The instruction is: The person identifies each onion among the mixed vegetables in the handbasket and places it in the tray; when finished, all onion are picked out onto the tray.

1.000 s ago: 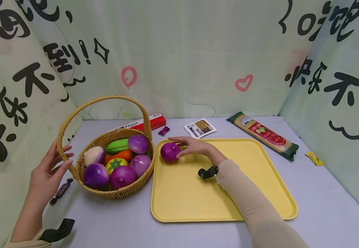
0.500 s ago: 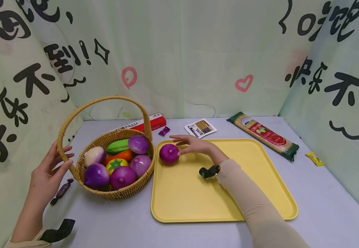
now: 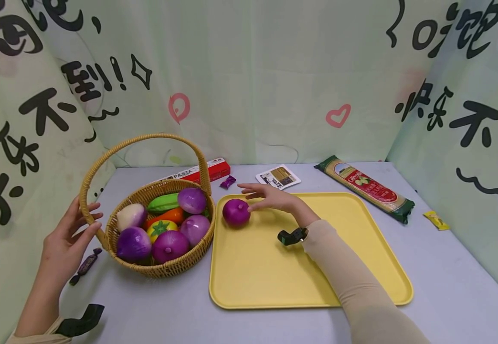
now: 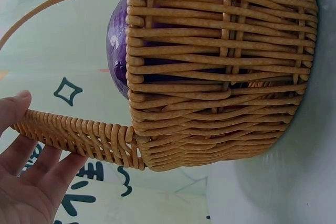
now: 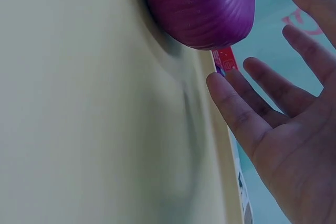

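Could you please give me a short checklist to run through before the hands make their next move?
1. Left hand holding the handle: ok, thumb and fingers lie on opposite sides of it.
2. Onion resting on the tray: ok, near the edge beside the basket.
3. Right hand gripping the onion: not ok, its fingers are spread beside it, not curled round it.
4. Fingertips off the onion: cannot tell, one digit looks very close in the head view.
5. Enough room in the basket for the onion: cannot tell, vegetables hide most of the inside.
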`<state>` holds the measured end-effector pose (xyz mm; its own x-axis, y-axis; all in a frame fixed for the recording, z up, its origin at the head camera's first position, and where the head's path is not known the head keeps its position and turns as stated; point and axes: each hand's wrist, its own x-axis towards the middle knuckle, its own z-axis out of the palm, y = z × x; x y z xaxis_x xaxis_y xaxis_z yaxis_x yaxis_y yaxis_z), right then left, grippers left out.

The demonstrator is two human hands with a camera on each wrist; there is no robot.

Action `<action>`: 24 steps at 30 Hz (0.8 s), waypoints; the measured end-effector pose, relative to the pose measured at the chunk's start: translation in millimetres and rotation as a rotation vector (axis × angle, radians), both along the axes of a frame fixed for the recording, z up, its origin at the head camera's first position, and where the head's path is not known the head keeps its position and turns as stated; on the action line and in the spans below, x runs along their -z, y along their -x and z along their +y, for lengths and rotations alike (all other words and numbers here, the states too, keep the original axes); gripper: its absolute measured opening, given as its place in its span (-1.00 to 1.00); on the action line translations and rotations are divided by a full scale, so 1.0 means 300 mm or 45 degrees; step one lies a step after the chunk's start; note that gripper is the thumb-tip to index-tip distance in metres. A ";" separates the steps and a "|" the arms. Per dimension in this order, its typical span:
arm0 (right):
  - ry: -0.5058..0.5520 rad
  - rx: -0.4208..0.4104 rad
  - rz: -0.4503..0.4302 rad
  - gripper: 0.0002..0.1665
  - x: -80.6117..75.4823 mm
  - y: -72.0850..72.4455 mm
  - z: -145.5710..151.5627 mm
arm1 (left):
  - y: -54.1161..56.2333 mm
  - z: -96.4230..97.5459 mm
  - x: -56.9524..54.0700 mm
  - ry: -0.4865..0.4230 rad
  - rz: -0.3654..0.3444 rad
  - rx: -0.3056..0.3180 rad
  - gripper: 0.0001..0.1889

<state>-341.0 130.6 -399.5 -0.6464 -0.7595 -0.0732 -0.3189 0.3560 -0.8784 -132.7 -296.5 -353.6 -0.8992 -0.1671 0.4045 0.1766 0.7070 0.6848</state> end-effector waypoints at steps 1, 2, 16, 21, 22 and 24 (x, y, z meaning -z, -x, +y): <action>0.002 0.002 -0.002 -0.13 -0.002 0.000 0.001 | 0.000 0.000 0.000 0.000 -0.001 0.001 -0.26; 0.003 0.005 -0.004 -0.13 -0.004 -0.001 0.001 | 0.000 0.000 0.000 -0.001 -0.001 0.002 -0.26; 0.013 0.046 -0.011 -0.16 -0.023 -0.002 0.008 | -0.003 0.002 -0.002 0.006 -0.001 0.003 -0.27; 0.012 0.057 0.019 -0.17 -0.032 -0.002 0.011 | -0.002 0.000 0.001 0.002 0.001 0.007 -0.26; 0.012 0.060 0.024 -0.17 -0.035 -0.003 0.011 | -0.002 -0.001 0.001 0.001 0.001 0.007 -0.26; 0.013 0.067 0.023 -0.18 -0.038 -0.003 0.012 | -0.001 -0.002 0.001 -0.001 0.000 0.008 -0.26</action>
<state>-340.1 134.1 -388.1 -0.6867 -0.7250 -0.0532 -0.3159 0.3635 -0.8764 -132.5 -297.0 -354.0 -0.9002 -0.1614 0.4045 0.1813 0.7055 0.6851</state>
